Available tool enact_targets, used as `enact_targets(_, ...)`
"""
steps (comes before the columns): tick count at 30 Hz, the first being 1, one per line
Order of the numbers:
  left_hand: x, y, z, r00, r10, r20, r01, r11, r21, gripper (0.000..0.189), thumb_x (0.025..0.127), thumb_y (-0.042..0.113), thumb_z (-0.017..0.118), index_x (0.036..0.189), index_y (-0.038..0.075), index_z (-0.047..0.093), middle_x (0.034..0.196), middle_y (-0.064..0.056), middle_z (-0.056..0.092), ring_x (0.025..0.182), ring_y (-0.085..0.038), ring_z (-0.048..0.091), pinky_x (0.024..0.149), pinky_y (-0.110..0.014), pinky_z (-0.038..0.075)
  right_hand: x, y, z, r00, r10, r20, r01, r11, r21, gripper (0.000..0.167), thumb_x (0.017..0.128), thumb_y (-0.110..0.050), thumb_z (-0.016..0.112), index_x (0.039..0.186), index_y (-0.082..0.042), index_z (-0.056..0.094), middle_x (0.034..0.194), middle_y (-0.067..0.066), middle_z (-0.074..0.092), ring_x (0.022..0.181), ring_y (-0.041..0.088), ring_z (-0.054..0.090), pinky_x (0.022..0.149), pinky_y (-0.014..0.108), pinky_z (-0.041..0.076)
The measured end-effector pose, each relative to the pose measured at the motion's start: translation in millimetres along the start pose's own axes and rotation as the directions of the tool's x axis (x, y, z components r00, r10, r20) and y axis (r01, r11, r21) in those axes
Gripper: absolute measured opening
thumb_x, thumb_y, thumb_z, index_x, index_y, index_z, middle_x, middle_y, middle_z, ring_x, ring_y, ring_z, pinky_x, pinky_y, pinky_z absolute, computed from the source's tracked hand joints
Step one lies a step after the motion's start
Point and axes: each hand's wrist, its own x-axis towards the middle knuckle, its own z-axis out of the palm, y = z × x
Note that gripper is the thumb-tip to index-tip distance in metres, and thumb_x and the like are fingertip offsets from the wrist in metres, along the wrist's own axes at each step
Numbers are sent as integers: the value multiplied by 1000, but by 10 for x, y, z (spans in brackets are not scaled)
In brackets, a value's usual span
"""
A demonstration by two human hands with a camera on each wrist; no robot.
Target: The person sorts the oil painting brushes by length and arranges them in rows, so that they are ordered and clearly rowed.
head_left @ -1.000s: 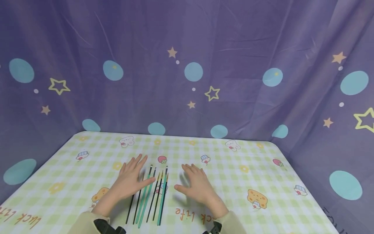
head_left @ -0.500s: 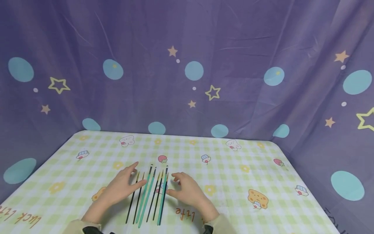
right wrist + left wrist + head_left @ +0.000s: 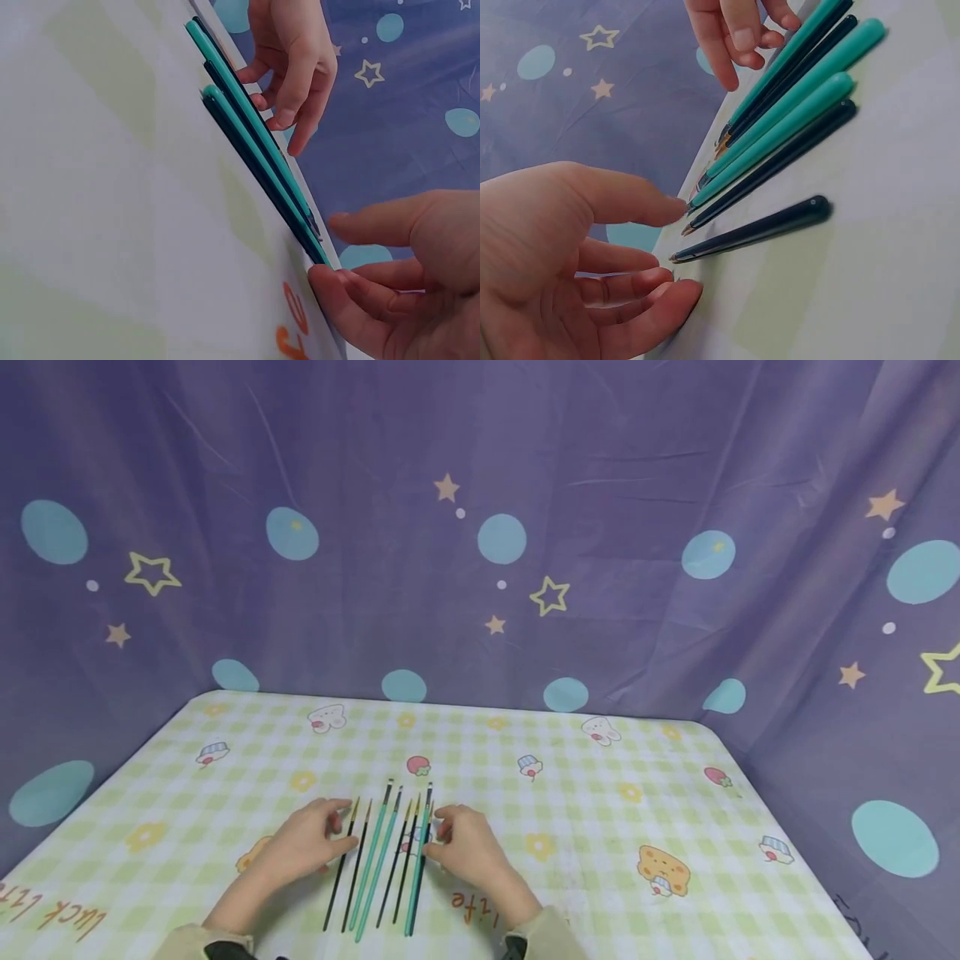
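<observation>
Several slim paintbrushes lie side by side on the table, bristles pointing away from me, some with teal handles (image 3: pixel 371 860) and some with dark ones. My left hand (image 3: pixel 300 843) is beside the leftmost dark paintbrush (image 3: pixel 334 890), fingers bent. In the left wrist view a gap separates its thumb from its fingers, around the bristle end of that dark brush (image 3: pixel 757 227). On the other side, my right hand (image 3: pixel 472 850) reaches the rightmost teal paintbrush (image 3: pixel 413 893). Its fingertips are at the brushes' far ends in the right wrist view, thumb apart; contact is unclear.
A green-and-white checked cloth (image 3: pixel 570 893) with cartoon prints covers the table. Behind it and along both sides hangs a purple curtain (image 3: pixel 600 635) with stars and blue dots.
Both hands have come down toward the brushes, the right one moving left. Their spread fingers have become bent. The brushes stay in place.
</observation>
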Motion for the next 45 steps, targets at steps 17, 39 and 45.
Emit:
enact_targets(17, 19, -65, 36, 999, -38, 38, 41, 997, -67, 51, 75, 10, 69, 121, -4, 54, 82, -3, 47, 43, -14, 49, 52, -22, 43, 40, -40, 129, 994, 63, -93, -69, 996, -64, 43, 71, -13, 75, 109, 2, 62, 74, -4, 50, 64, 6, 44, 54, 17, 39)
enact_targets(39, 9, -40, 30, 999, -26, 30, 28, 999, -43, 51, 75, 11, 69, 121, -5, 55, 80, -2, 47, 42, -12, 49, 56, -22, 41, 52, -72, 155, 970, 175, -168, -170, 985, 40, 35, 72, -4, 69, 105, 2, 64, 62, -3, 48, 43, 7, 45, 41, 20, 37)
enact_targets(45, 17, -62, 41, 999, -29, 26, 30, 999, -36, 51, 75, 11, 70, 121, -4, 54, 81, -1, 46, 43, -12, 49, 58, -22, 42, 49, -56, 155, 974, 163, -160, -159, 987, 39, 37, 73, -9, 72, 107, 3, 63, 63, -4, 48, 44, 6, 47, 45, 19, 38)
